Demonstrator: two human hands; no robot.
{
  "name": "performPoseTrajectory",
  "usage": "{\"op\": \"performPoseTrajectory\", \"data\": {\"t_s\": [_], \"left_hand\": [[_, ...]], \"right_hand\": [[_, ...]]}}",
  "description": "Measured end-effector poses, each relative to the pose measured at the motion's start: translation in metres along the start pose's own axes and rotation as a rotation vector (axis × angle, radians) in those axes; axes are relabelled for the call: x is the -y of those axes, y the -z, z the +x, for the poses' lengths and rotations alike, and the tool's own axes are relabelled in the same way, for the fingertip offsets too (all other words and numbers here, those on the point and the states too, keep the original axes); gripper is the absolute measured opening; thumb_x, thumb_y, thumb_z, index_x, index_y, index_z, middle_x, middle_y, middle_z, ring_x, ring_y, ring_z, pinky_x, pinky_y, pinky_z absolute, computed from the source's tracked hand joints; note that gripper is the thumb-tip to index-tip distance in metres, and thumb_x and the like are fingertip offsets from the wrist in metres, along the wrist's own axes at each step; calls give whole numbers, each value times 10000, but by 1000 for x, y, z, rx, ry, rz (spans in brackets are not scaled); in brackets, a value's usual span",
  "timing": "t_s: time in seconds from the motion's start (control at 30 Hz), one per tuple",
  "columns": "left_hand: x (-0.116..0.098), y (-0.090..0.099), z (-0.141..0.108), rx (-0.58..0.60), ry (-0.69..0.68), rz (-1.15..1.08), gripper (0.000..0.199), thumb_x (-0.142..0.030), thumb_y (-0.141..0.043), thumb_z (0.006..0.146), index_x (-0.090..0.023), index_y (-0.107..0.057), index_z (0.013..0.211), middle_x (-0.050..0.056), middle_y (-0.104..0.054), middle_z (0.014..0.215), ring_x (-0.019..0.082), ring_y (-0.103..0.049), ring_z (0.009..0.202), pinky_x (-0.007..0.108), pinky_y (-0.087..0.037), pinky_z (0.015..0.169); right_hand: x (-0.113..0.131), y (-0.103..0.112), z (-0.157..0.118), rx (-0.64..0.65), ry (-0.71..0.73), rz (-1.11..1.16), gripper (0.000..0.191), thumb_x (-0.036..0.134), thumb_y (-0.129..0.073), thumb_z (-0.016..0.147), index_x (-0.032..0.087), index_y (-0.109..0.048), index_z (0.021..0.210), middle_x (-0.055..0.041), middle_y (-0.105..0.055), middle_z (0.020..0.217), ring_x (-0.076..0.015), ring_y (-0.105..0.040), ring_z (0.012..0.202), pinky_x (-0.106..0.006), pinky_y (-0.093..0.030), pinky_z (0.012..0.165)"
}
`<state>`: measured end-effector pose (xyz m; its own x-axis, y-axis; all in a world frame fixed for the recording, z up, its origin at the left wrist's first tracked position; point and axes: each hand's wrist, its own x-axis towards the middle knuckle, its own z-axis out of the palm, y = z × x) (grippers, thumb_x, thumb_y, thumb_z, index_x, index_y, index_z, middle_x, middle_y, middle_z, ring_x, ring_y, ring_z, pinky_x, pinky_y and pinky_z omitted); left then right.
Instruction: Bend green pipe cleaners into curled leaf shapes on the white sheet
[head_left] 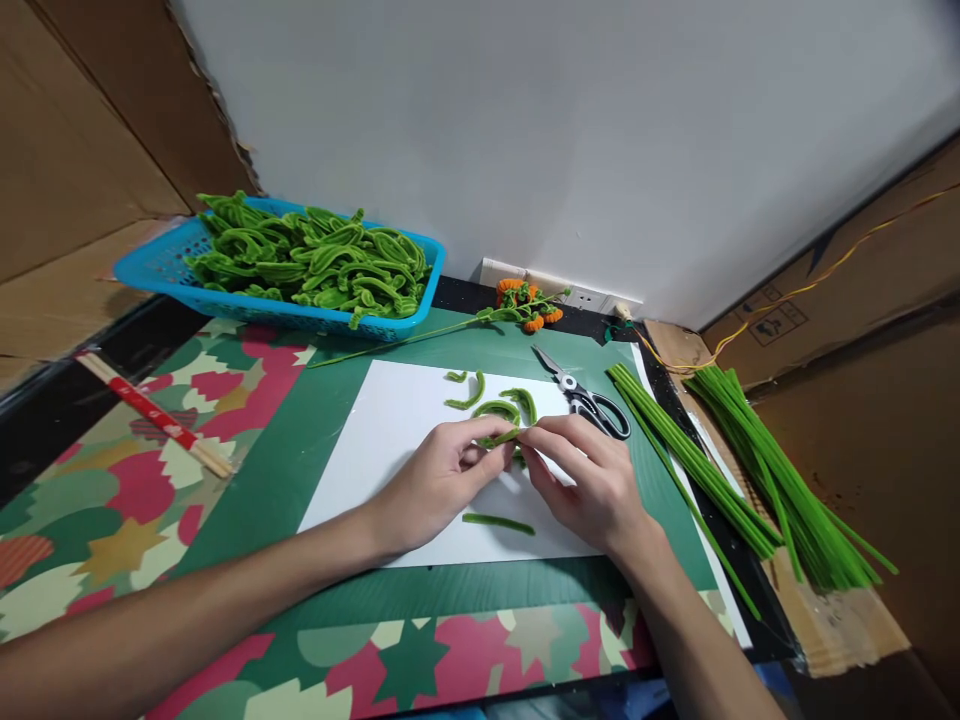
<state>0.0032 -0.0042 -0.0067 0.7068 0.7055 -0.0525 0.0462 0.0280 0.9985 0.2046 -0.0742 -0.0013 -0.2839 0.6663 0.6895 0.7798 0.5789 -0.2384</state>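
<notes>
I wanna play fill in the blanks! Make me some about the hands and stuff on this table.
1. The left hand and right hand hold a fuzzy piece coloured ____.
2. The sheet of paper below them is ____.
3. The scissors lie nearer the ____ hand.
4. The flowers by the wall are ____.

Missing words: green; white; right; orange.

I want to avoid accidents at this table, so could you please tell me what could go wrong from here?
1. The scissors lie close to the right hand, which might knock them.
2. A loose green strip lies on the white paper between the forearms; one of them could sweep it away.
3. Green pieces are heaped above the rim of the blue basket, so a bump might spill some.
</notes>
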Motion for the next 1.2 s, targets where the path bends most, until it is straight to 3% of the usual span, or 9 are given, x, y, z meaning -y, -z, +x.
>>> {"op": "performPoseTrajectory", "data": {"t_s": [0.23, 0.5, 0.87, 1.2], "left_hand": [[0, 0, 1, -12, -10, -22, 385, -531, -652, 1020, -168, -656, 893, -35, -517, 673, 89, -434, 535, 185, -333, 451], [-5, 0, 0, 63, 18, -108, 443, -529, -582, 1039, -182, -553, 766, -39, -504, 644, 81, -415, 501, 206, -327, 438], [-4, 1, -1, 58, 52, -103, 400, -526, -553, 1077, -191, -543, 860, -49, -549, 690, 63, -431, 492, 188, -355, 447], [-4, 0, -2, 55, 56, -117, 439, -583, -565, 1064, -193, -534, 864, -52, -557, 679, 66, -445, 485, 188, -345, 448]], "right_hand": [[2, -3, -3, 21, 2, 38, 480, 62, -581, 1018, 205, -585, 1477, -103, -788, 1085, -188, -754, 882, -291, -597, 707], [2, -3, -2, 65, -4, 0, 320, 90, -588, 1034, 195, -678, 1322, -104, -772, 1070, -191, -750, 905, -291, -593, 729], [2, 0, 0, 48, -13, -11, 178, 118, -631, 1040, 181, -706, 1189, -111, -771, 1046, -190, -745, 883, -287, -592, 732], [2, 1, -2, 56, -24, 10, 220, 167, -714, 999, 186, -700, 1219, -103, -775, 1082, -198, -747, 912, -302, -597, 750]]}}
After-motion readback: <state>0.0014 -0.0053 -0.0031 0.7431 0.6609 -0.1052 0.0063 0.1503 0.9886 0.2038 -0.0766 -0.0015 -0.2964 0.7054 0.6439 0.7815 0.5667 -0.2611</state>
